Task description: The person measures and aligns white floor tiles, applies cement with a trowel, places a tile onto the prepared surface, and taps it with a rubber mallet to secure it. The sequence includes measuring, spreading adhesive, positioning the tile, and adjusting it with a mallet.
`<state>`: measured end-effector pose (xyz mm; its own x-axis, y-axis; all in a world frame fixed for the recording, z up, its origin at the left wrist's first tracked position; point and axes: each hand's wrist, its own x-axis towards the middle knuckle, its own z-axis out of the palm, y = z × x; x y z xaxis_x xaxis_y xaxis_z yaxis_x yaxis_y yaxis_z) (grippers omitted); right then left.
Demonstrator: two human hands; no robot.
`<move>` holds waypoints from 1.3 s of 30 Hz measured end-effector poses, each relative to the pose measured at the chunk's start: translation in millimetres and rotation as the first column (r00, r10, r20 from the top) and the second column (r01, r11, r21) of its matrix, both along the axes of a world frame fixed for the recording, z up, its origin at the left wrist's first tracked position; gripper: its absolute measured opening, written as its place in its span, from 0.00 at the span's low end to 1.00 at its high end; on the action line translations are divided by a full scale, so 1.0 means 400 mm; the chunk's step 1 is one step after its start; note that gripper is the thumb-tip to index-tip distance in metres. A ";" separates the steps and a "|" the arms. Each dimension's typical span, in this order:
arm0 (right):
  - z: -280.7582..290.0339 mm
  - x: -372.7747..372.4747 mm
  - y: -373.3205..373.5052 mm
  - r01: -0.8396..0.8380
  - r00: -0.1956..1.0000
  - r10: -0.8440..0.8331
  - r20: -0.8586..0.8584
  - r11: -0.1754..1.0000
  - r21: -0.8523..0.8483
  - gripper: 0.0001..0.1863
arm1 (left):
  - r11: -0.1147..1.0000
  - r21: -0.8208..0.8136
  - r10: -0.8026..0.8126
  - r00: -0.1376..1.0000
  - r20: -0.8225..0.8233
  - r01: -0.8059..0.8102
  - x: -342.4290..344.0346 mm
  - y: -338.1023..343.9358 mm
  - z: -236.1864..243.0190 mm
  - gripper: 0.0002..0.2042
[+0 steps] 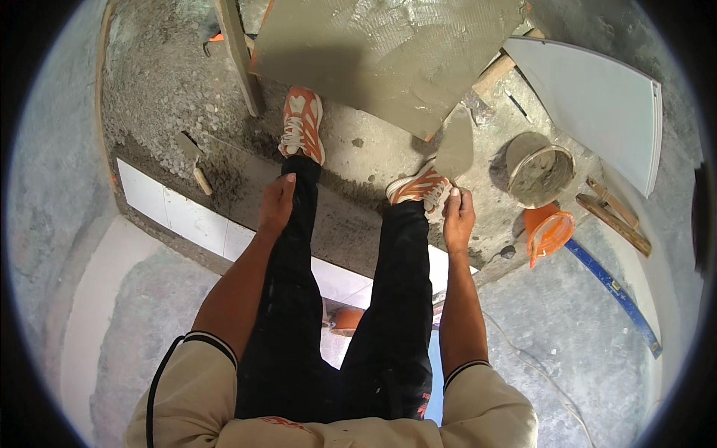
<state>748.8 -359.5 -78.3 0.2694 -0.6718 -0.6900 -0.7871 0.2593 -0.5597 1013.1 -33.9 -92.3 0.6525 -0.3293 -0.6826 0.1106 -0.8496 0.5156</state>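
My left hand (278, 201) has curled fingers beside my black trouser leg (299, 261); I cannot make out whether anything is in it. My right hand (459, 215) is closed on the handle of a steel trowel (455, 149), its mortar-smeared blade beside my shoe (414, 187). Ahead, a large tile (388, 52) coated in grey mortar lies slanted across the rough bed. A second, smaller trowel (200, 173) with a wooden handle lies left of my legs. A strip of white tiles (190, 219) runs under my legs.
A mortar bucket (544, 157), an orange bucket (551, 231) and wood pieces (612, 224) sit right. A white board (590, 104) lies at upper right, a blue level (612, 295) at lower right, a cord (523, 358) on the floor. A timber post (237, 60) stands upper left, beside gravel (157, 82).
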 end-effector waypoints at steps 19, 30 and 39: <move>-0.064 0.017 0.052 -0.162 0.986 0.163 0.046 0.986 -0.027 0.20 | 0.990 0.138 -0.015 0.992 -0.123 0.032 0.025 -0.047 0.032 0.28; 0.042 -0.087 0.044 -0.381 0.920 0.382 -0.085 0.924 0.030 0.20 | 0.992 0.118 0.050 0.997 -0.067 -0.041 0.020 -0.033 0.018 0.29; 0.053 0.245 0.178 -0.020 1.000 0.013 0.027 0.958 0.286 0.21 | 0.989 0.130 -0.068 0.995 -0.074 0.077 0.054 -0.041 0.031 0.26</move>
<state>846.7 -288.4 -57.1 0.2983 -0.4424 -0.8458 -0.7793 0.3988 -0.4834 1034.7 -50.5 -79.8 0.5799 -0.2777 -0.7659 0.0777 -0.9170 0.3913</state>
